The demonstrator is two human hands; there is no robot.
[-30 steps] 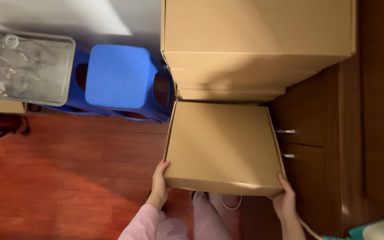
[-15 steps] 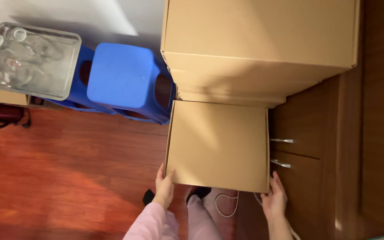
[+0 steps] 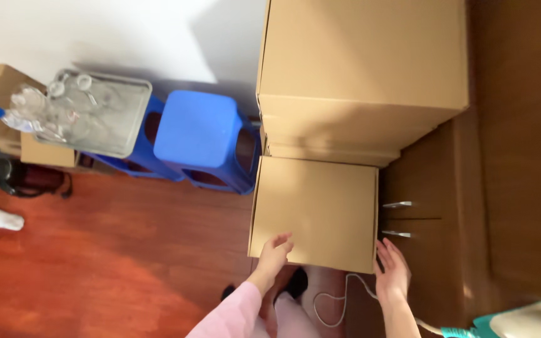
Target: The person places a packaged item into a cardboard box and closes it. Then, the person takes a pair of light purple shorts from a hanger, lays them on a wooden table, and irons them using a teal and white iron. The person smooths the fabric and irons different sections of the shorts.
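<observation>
Both hands have loosened since earlier: left hand (image 3: pixel 275 249) rests spread fingers on the small box (image 3: pixel 314 211), right hand (image 3: pixel 391 272) hangs released beside it. Box sits low against the big boxes (image 3: pixel 361 75), apparently set down.

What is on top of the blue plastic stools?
A clear plastic tray of glass bottles sits on the left blue plastic stool; the right blue stool is bare. The floor beneath them is hidden.
</observation>
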